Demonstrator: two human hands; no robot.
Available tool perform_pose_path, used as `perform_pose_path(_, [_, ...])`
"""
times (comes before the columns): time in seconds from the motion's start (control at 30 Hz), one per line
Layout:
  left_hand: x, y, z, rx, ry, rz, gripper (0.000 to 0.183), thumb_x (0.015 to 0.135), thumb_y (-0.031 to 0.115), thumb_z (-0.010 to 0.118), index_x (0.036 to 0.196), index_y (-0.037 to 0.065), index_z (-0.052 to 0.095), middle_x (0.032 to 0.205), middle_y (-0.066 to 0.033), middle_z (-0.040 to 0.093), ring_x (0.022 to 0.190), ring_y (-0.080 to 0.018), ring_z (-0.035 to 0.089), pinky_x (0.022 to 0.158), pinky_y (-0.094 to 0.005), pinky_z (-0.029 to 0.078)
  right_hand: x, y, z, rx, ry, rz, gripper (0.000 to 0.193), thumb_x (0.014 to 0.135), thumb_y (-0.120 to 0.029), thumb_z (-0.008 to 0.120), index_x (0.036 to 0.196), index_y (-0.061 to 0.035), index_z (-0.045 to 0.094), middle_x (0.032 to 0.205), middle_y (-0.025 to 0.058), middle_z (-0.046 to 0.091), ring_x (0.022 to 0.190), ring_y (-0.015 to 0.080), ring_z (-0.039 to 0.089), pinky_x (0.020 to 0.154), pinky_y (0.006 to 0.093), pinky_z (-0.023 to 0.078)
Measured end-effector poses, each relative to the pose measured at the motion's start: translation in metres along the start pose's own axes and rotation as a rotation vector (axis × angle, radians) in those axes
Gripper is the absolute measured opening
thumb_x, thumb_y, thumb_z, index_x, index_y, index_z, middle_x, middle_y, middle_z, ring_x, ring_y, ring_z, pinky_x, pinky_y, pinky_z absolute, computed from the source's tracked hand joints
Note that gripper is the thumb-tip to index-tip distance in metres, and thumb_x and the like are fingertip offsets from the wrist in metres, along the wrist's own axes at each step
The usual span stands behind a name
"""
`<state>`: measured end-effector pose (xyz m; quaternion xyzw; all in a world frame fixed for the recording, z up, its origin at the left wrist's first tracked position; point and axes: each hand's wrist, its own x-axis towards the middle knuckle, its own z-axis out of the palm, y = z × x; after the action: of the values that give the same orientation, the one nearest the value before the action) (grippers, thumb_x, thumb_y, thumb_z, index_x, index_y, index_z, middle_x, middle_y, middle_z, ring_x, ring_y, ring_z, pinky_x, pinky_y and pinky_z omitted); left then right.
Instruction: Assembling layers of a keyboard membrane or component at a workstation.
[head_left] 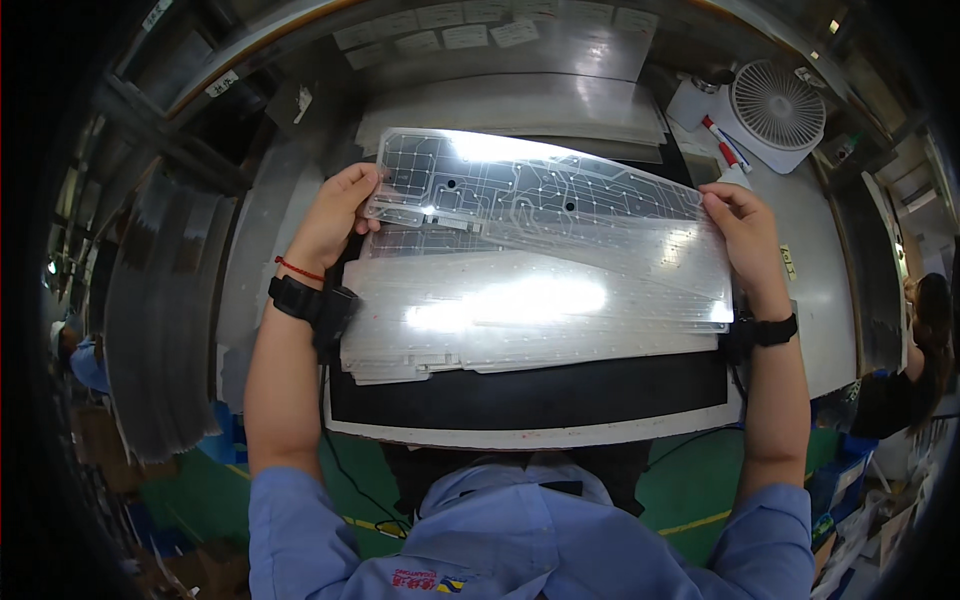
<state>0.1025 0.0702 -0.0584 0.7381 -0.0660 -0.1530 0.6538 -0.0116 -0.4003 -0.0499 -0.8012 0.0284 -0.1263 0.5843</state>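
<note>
Plastic sheet (520, 180) spans left grip (335, 218) to right grip (748, 228), pinched at both ends.

1. A blue shirt (500, 535) with short sleeves (290, 515) that end above the elbows.
2. Across its chest, red lettering (412, 579) beside a small yellow-and-blue emblem (450, 584).
3. A thin red cord (299, 269) around the left wrist (311, 254).
4. Nearer the elbow, a black strap (290, 297) with a boxy black case (336, 314).
5. A similar black band (777, 331) around the right wrist (768, 303).
6. The left hand (338, 212) and right hand (748, 225) are bare.
</note>
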Motion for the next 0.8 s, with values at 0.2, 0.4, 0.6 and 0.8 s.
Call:
perform_pose_path(0.2, [0.007, -0.013, -0.021, -0.151, 0.076, 0.090, 0.025, 0.100, 0.022, 0.046, 0.112, 0.002, 0.055, 0.090, -0.0043, 0.062, 0.065, -0.0051, 0.054, 0.053, -0.0166, 0.039, 0.002, -0.004, 0.006, 0.234, 0.045, 0.053, 0.034, 0.093, -0.013, 0.060, 0.123, 0.0016, 0.055, 0.082, -0.0010, 0.061, 0.074, 0.0043, 0.054, 0.067, 0.0181, 0.043])
perform_pose_path(0.4, [0.004, 0.002, -0.002, -0.349, 0.291, 0.098, 0.030, 0.098, 0.019, 0.050, 0.122, 0.001, 0.052, 0.110, -0.0092, 0.062, 0.083, -0.0086, 0.061, 0.069, -0.0169, 0.047, -0.003, -0.004, -0.001, 0.015, -0.244, 0.152, 0.043, 0.090, -0.014, 0.064, 0.127, 0.0042, 0.052, 0.082, -0.0002, 0.062, 0.072, 0.0056, 0.054, 0.066, 0.0203, 0.044])
perform_pose_path(0.6, [-0.006, 0.007, -0.008, 0.080, 0.145, 0.086, 0.024, 0.095, 0.020, 0.056, 0.111, 0.002, 0.062, 0.099, -0.0041, 0.065, 0.082, -0.0082, 0.060, 0.070, -0.0194, 0.047, -0.003, -0.008, 0.003, -0.085, -0.258, 0.096, 0.018, 0.088, -0.008, 0.066, 0.104, -0.0001, 0.067, 0.082, 0.0006, 0.063, 0.071, 0.0053, 0.054, 0.064, 0.0184, 0.044])
perform_pose_path(0.8, [-0.054, 0.041, 0.056, 0.914, -0.351, 0.568, 0.017, 0.085, 0.015, 0.061, 0.093, 0.002, 0.070, 0.081, -0.0091, 0.065, 0.076, -0.0223, 0.061, 0.069, -0.0321, 0.050, -0.002, -0.004, 0.004, 0.021, -0.237, 0.027, 0.014, 0.088, -0.008, 0.065, 0.099, -0.0003, 0.067, 0.083, 0.0007, 0.064, 0.072, 0.0054, 0.055, 0.064, 0.0184, 0.044])
